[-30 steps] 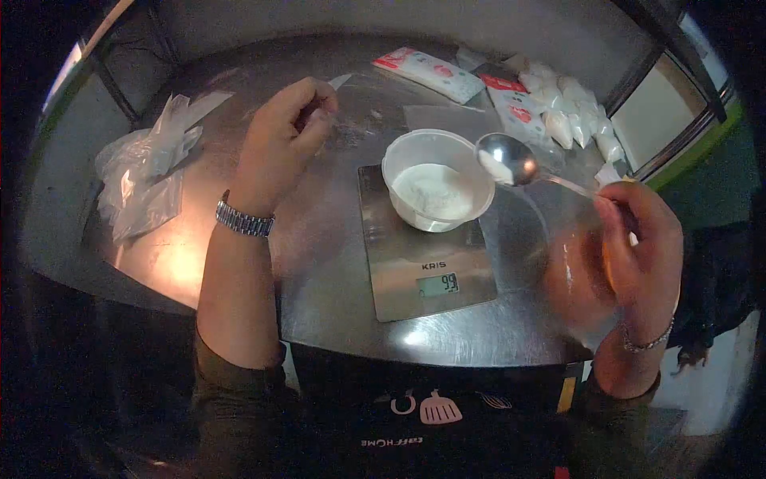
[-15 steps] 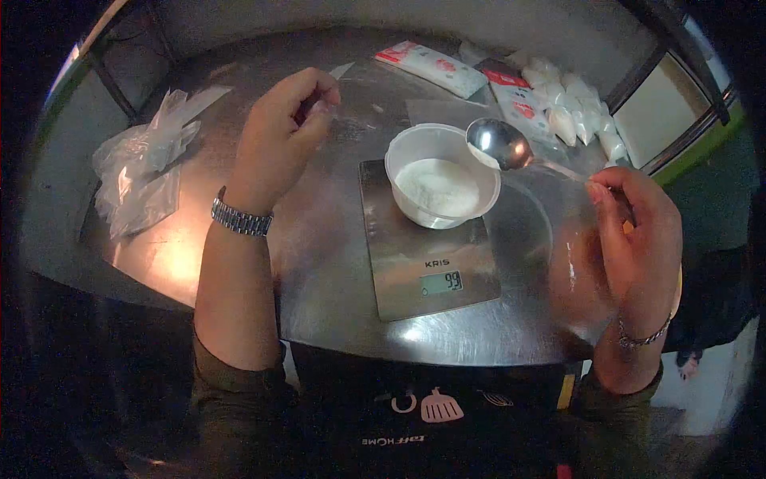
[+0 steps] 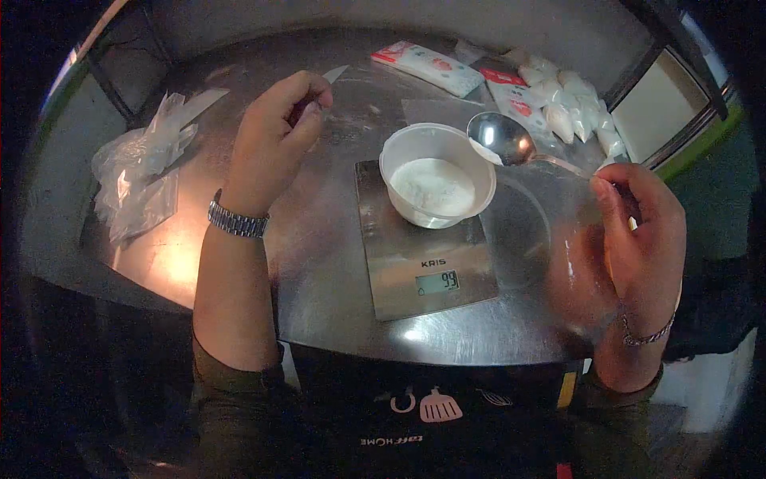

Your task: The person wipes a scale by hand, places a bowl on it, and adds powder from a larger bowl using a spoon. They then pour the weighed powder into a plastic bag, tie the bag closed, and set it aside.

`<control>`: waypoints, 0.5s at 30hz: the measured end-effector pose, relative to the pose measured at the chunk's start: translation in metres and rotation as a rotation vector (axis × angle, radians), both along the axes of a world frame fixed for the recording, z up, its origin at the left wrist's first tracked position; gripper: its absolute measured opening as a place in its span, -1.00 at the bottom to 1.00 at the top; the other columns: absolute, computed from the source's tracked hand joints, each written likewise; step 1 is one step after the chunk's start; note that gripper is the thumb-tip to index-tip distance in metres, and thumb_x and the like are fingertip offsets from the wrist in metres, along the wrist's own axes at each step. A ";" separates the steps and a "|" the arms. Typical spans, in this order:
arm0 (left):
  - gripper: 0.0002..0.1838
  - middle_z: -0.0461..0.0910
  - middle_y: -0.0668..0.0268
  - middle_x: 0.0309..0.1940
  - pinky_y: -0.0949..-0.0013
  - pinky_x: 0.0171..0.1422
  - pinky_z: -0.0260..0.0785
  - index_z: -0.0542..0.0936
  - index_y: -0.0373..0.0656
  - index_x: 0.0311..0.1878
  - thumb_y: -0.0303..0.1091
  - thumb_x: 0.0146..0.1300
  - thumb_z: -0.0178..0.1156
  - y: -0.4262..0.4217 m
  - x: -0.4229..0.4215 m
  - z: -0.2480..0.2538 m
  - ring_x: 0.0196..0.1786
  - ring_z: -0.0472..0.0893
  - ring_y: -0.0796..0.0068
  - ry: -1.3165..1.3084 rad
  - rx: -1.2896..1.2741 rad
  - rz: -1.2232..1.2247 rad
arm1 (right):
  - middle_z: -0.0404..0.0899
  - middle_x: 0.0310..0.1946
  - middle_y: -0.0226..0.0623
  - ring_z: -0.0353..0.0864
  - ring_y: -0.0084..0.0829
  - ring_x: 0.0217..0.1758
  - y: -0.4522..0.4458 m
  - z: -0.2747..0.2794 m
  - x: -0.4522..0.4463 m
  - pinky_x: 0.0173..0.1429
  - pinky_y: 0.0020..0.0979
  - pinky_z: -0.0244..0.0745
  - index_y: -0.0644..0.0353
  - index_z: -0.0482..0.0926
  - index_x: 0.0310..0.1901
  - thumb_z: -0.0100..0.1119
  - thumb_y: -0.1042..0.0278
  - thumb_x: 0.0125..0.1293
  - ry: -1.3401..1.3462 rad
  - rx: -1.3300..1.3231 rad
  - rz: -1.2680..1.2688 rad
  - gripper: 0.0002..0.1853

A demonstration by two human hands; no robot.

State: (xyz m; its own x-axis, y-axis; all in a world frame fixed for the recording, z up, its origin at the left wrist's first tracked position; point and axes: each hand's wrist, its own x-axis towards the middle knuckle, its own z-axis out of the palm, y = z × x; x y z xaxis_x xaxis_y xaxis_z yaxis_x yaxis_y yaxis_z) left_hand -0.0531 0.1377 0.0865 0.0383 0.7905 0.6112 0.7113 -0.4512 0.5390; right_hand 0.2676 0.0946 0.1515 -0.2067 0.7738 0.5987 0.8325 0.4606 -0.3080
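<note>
My right hand (image 3: 642, 227) grips a metal spoon (image 3: 504, 140) by its handle. The spoon's bowl is over the right rim of a clear plastic tub (image 3: 435, 209), with some white powder at the bowl's lower edge. More white powder (image 3: 433, 186) lies in the tub. Beneath it is a flat KRIS kitchen scale (image 3: 391, 271), whose display reads 99. To the left of the tub, above the metal table, my left hand (image 3: 279, 140) is closed with curled fingers; whatever they may hold is hidden. A wristwatch (image 3: 239, 223) is on the left wrist.
Crumpled clear plastic bags (image 3: 148, 160) lie at the left of the metal table (image 3: 335, 295). At the back are a red-and-white packet (image 3: 431, 68), a second such packet (image 3: 515, 100) and several small bags of white powder (image 3: 570, 104). A dark apron (image 3: 463, 431) shows below the table edge.
The view has shifted slightly. My right hand still keeps the spoon beside the tub's rim, and my left hand stays closed. The display reads 99 in both frames.
</note>
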 end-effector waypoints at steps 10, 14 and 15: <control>-0.93 0.41 0.32 -0.49 0.50 -0.30 0.26 0.45 -0.22 -0.28 -0.51 0.15 0.03 0.004 -0.001 -0.005 -0.43 0.35 0.59 -0.058 0.054 -0.037 | 0.53 -0.45 -0.16 0.54 -0.20 -0.40 0.003 -0.004 -0.007 -0.30 -0.32 0.42 0.24 0.52 -0.35 0.17 0.46 0.14 -0.151 0.140 0.042 -0.93; -0.92 0.39 0.46 -0.42 0.61 -0.29 0.20 0.45 -0.21 -0.24 -0.54 0.23 -0.02 0.004 -0.003 -0.006 -0.38 0.32 0.72 -0.036 0.023 -0.042 | 0.51 -0.44 -0.18 0.50 -0.13 -0.37 0.001 -0.008 -0.012 -0.27 -0.24 0.40 0.20 0.51 -0.37 0.17 0.43 0.13 -0.266 0.205 0.055 -0.93; -0.92 0.39 0.47 -0.42 0.61 -0.31 0.19 0.45 -0.20 -0.25 -0.54 0.23 -0.01 0.003 -0.002 -0.004 -0.39 0.31 0.72 -0.027 0.017 -0.038 | 0.51 -0.44 -0.18 0.50 -0.13 -0.37 0.000 -0.009 -0.012 -0.27 -0.24 0.40 0.20 0.51 -0.37 0.17 0.43 0.13 -0.266 0.205 0.055 -0.93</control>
